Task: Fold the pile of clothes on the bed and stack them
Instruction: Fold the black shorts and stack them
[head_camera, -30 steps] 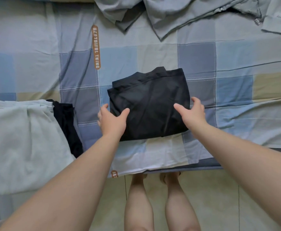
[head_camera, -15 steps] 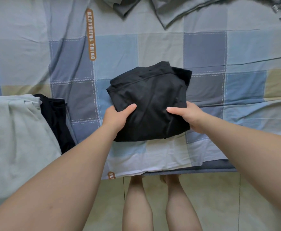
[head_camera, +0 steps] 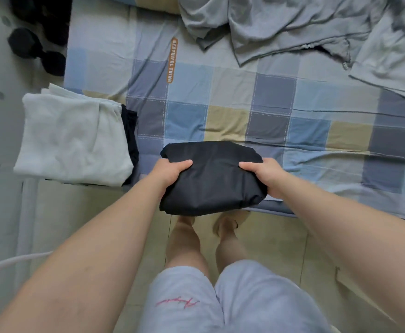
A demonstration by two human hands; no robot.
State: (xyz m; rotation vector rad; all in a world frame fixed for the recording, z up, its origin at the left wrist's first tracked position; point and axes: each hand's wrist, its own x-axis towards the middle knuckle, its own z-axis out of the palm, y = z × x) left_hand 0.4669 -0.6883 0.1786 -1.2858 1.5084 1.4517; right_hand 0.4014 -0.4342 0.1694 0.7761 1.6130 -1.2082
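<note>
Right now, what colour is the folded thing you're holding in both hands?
Black. The folded garment shows plainly in the head view, gripped by the left hand and right hand.

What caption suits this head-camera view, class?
Left hand and right hand grip a folded black garment at a checked bedsheet's edge, near a folded white garment.

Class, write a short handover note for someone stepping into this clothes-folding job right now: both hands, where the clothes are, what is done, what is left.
Hands: left hand and right hand each grip a side of the folded black garment, held at the near edge of the bed, partly over the floor.
Stack, at the bed's left end: white garment on top of a dark garment.
Done: this piece is folded; two are stacked.
Left: set it on the stack, then fold the grey clothes lying loose at the far side.
</note>
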